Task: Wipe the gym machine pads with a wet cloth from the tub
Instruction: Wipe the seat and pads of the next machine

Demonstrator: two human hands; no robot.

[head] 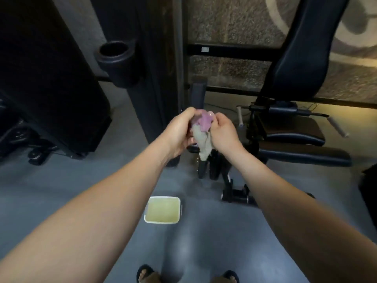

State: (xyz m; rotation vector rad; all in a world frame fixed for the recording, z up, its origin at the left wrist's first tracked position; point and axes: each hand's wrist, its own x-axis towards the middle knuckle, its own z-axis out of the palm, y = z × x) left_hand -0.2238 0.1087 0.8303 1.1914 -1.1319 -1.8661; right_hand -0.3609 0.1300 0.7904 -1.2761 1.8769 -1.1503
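A wet cloth (202, 137), pink on top and pale grey below, is bunched between both my hands at chest height. My left hand (180, 133) grips its left side, and my right hand (223, 133) grips its right side. The cloth's grey tail hangs down between my wrists with drops falling from it. A white tub (162, 210) of yellowish water stands on the floor below, in front of my feet. The gym machine's dark back pad (299, 48) and seat pad (293, 127) are to the right.
A black cup holder (117, 62) is fixed to a dark upright post (155, 78) at centre left. A large black weight-stack housing (49, 78) fills the left. Machine frame feet (234, 193) lie on the grey floor, right of the tub.
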